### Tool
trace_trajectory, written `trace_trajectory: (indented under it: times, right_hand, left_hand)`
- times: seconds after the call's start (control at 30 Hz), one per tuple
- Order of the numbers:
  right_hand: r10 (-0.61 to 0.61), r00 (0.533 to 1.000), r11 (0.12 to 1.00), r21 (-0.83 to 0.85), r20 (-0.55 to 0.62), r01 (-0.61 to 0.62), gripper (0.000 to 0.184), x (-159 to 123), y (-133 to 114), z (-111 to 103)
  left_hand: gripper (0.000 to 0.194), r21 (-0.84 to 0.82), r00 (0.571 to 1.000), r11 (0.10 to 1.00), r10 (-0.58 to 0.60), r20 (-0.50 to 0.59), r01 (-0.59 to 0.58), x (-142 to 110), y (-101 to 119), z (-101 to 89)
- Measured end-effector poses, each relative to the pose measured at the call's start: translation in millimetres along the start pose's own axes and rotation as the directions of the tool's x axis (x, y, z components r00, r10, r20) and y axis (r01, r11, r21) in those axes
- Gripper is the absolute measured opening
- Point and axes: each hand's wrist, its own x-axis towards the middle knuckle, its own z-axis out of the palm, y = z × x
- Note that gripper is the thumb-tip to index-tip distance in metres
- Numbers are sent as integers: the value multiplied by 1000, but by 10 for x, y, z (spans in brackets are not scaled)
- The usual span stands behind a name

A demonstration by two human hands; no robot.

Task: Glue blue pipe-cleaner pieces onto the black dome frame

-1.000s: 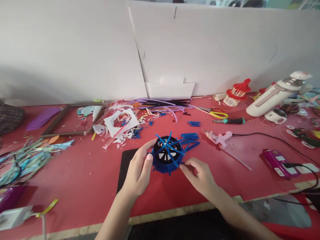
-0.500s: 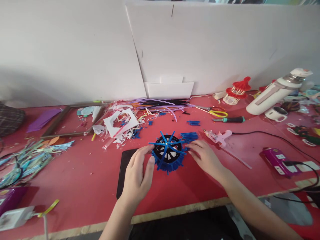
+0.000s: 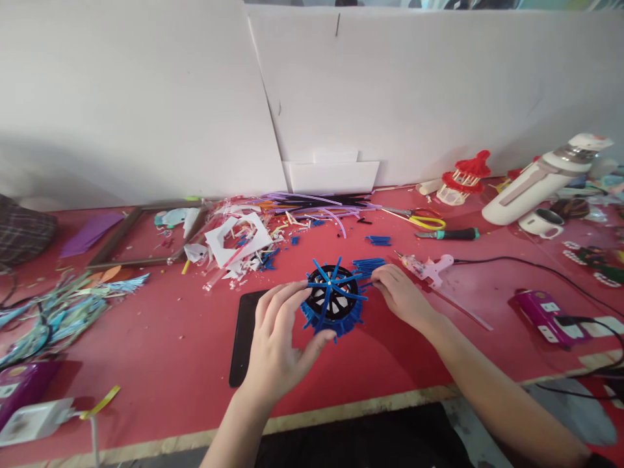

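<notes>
A round black-and-blue craft piece (image 3: pixel 334 298), a black ring with blue straw spokes and a blue fringe, sits mid-table on the red surface. My left hand (image 3: pixel 279 344) curls round its left and near side, thumb under the fringe, fingers against the rim. My right hand (image 3: pixel 400 294) lies just right of it, fingertips pinched at a pile of short blue straw pieces (image 3: pixel 366 266). What those fingertips hold is too small to make out.
A black mat (image 3: pixel 242 338) lies under my left hand. Behind are paper scraps (image 3: pixel 236 242), long straws (image 3: pixel 316 203), yellow scissors (image 3: pixel 423 221), a screwdriver (image 3: pixel 447 234), a pink glue gun (image 3: pixel 428 266), a red-and-white model (image 3: pixel 461 177), a white bottle (image 3: pixel 541 179) and a power strip (image 3: pixel 546 312).
My right hand moved from the near right side of the craft piece up to the blue straw pile. My left hand wrapped further round the piece, which turned slightly.
</notes>
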Motion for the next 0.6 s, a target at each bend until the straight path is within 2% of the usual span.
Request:
trace_trajectory:
  times: [0.07,0.13,0.2,0.3,0.43,0.6]
  right_hand:
    - [32,998,1000,1,-47,-32,21,-8,30,-23]
    - [57,996,998,2,-72,-57,21,-14,42,-45]
    - [74,994,997,5,-74,-74,20,-16,22,-78]
    - [94,995,996,5,-42,-94,19,-31,-70,-173]
    - [103,990,994,9,98,-104,15,-124,-248,-337]
    - [103,961,994,6,257,-108,16,-299,-343,-430]
  left_hand:
    - [83,45,996,997,66,59,-69,5,-65,-5]
    - [98,86,990,992,83,115,-93,18,-136,-5]
    - [96,88,987,993,64,147,-78,39,-189,3]
    - [83,50,986,997,47,159,-55,69,-212,36]
    - [69,30,992,999,22,125,-26,66,-184,112]
    - [64,17,996,1000,-2,90,1,61,-178,164]
